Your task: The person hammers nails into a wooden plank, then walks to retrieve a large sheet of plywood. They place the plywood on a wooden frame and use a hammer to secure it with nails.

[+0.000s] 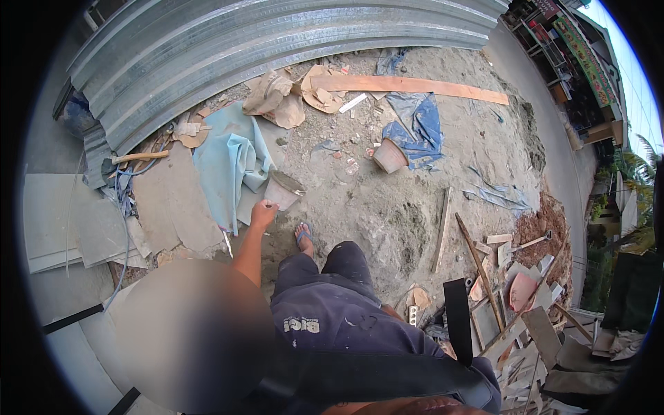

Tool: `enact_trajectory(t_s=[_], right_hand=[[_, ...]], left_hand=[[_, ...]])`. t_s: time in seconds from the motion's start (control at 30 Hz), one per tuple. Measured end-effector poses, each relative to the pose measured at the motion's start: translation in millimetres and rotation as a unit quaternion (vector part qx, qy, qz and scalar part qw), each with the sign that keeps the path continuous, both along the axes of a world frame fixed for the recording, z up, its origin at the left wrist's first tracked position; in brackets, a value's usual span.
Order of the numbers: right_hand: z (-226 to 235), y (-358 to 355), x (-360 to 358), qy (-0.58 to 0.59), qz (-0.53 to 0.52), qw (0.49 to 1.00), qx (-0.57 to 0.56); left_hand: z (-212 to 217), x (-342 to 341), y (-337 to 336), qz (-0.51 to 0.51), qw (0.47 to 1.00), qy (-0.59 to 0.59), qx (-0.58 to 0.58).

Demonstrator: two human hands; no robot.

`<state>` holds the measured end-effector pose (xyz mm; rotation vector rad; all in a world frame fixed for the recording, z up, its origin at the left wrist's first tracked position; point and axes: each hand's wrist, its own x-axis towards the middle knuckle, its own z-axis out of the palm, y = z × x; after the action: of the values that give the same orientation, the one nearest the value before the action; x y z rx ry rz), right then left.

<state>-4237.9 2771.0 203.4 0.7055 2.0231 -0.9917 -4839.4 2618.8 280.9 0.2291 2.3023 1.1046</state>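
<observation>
The person is standing on sandy ground and looking down at their own legs in dark shorts. The left hand is reaching forward and down, and its fingers are closing on the near rim of a pale bucket that is sitting on the ground just ahead of the hand, tilted slightly, with grey material inside. The right hand is not showing in the picture, so I cannot tell whether it is released or grasping anything.

Just right of the left hand, a foot in a blue sandal is resting on the sand. To the left of the hand, a light blue cloth is lying crumpled, and flat grey boards are lying further left of that. Beyond the bucket, well ahead of the hand, crumpled brown paper sacks are lying near a long stack of corrugated metal sheets. Ahead and to the right, a second bucket is standing tilted beside a blue plastic sheet, with a long orange plank lying past it. Far to the right of the hand, scrap wood and broken tile pieces are piling up in a heap.
</observation>
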Motion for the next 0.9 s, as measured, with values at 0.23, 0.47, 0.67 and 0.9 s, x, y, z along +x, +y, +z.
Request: enact_trajectory(t_s=[0.23,0.47,0.67,0.9], right_hand=[[34,210,-312,0.082,-0.586,0.800,-0.101],[-36,414,-517,0.040,-0.482,0.869,-0.103],[12,572,-585,0.085,-0.474,0.876,-0.023],[23,687,-708,0.136,-0.381,0.906,0.123]], left_hand=[[132,-221,205,-0.042,0.991,0.079,0.099],[-60,-250,171,0.112,0.991,-0.041,-0.053],[-43,-238,225,-0.232,0.930,-0.154,-0.240],[-60,-413,484,-0.165,0.935,-0.212,-0.231]])
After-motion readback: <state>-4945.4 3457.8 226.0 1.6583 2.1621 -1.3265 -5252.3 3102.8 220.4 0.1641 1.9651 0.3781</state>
